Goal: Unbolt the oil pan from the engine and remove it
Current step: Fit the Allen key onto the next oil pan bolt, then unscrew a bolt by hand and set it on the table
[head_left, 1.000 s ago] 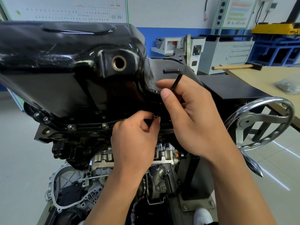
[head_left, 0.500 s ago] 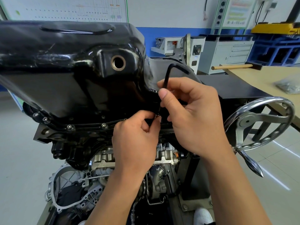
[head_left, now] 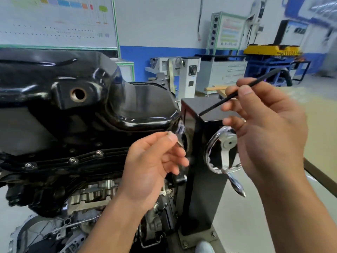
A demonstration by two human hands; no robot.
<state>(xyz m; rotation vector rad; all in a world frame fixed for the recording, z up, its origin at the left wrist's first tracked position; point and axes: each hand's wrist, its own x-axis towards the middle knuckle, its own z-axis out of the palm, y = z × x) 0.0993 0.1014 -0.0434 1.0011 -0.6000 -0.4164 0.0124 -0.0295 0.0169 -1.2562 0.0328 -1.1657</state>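
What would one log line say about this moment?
left hand: pinches loose bolt | right hand: holds hex key | oil pan: on engine, flange bolts in place

WALL: white upper wall (head_left: 155,21) over blue lower band (head_left: 135,54) | BOARD: green-framed white chart board (head_left: 54,33) at left | FURNITURE: grey metal drawer cabinet (head_left: 228,73), pale wooden workbench (head_left: 322,128) at right | FLOOR: light glossy tiles (head_left: 242,230)

Forearms (head_left: 113,225) bare — thin ring (head_left: 244,120) on right hand (head_left: 269,128), pale shoe (head_left: 204,247).
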